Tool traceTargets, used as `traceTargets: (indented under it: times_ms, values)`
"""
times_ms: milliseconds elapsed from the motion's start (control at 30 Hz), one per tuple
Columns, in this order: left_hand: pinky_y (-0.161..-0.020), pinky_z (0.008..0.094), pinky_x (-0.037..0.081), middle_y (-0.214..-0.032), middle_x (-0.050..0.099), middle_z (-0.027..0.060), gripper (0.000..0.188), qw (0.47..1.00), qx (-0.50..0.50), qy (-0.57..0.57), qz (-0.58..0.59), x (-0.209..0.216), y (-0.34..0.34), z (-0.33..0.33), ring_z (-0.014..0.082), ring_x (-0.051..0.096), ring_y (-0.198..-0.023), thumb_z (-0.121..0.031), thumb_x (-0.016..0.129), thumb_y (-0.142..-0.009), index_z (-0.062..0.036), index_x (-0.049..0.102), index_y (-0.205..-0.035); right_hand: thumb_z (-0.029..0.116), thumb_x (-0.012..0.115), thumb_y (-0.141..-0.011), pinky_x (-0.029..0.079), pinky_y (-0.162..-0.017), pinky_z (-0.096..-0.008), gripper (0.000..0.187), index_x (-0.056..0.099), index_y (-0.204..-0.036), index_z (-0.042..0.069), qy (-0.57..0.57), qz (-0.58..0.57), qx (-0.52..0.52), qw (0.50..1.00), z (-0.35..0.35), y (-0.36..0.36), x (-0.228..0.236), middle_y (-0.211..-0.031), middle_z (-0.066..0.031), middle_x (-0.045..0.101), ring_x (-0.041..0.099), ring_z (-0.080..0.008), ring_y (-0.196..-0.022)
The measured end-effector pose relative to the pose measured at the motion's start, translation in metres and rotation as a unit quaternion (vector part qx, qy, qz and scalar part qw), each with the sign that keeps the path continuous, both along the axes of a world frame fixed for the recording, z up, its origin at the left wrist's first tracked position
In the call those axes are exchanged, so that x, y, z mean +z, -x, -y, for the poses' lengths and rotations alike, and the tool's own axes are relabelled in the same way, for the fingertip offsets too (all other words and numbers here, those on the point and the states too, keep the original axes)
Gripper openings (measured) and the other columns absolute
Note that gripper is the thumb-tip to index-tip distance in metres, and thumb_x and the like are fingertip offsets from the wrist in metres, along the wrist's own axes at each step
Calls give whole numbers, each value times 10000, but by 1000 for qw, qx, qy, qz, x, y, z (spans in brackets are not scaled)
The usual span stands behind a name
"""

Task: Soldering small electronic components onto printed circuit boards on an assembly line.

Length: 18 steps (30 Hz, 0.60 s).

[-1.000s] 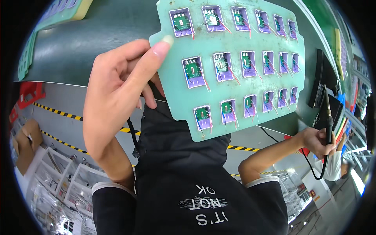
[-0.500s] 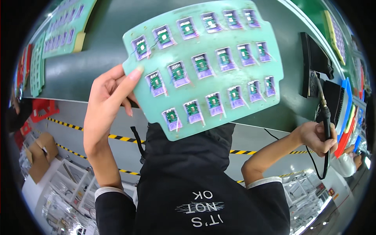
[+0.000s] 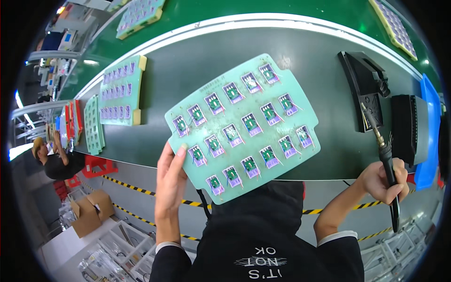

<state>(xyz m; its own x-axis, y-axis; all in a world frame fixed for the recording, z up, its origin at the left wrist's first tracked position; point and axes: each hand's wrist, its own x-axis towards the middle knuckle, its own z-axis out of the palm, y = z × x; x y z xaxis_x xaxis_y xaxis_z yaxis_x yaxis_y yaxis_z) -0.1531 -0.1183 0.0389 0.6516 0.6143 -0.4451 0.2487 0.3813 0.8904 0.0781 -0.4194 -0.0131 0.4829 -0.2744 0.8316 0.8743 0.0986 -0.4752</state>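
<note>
My left hand [image 3: 170, 176] grips a pale green tray [image 3: 282, 127] by its lower left corner, thumb on top and the other fingers underneath. The tray is tilted and held up over the dark bench. Rows of purple pockets fill it, each with a small green circuit board [image 3: 251, 123] and thin wires. At the right, my right hand [image 3: 385, 183] is closed round the black handle of a soldering iron [image 3: 386, 160]. Its metal tip points up and away, beside the black iron stand [image 3: 357, 80]; whether it touches the stand I cannot tell.
A black box-shaped unit [image 3: 405, 129] and a blue bin [image 3: 428, 136] stand right of the iron stand. At left on the bench [image 3: 188, 56] are another filled tray [image 3: 123, 89] and stacked green trays [image 3: 94, 127]. A person [image 3: 58, 157] sits far left.
My view has shifted, showing more of the bench. The tray sits lower and farther from me in view, still in my left hand. The soldering iron stays in my right hand near the stand.
</note>
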Motion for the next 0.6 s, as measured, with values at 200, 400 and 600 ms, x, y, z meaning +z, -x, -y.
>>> traceTargets:
  times_ms: [200,400,600]
  values:
    - [-928,316,409,-1237,468,106,477,997,43,12,67,-12,-15,3,171,487,-1116,-184,477,-895,-7,324,-1310,199,438,-782,234,-371,-231,238,506,-733,-24,-9,2,-15,1000,-1,4,-1,-454,-52,372,285,-106,-344]
    - [-878,287,445,-1178,506,119,461,998,30,8,60,-16,-23,-10,152,535,-1040,-173,508,-877,23,359,-1268,202,439,-786,230,-373,-237,240,513,-738,-22,-11,-6,-12,1000,1,7,-4,-465,-40,359,282,-110,-347]
    - [-858,276,454,-1130,541,109,433,997,29,29,60,-17,-22,-18,142,558,-992,-167,504,-879,40,392,-1242,221,443,-794,226,-375,-245,255,530,-724,-8,10,-16,-41,999,-4,7,-1,-460,-38,357,281,-109,-345]
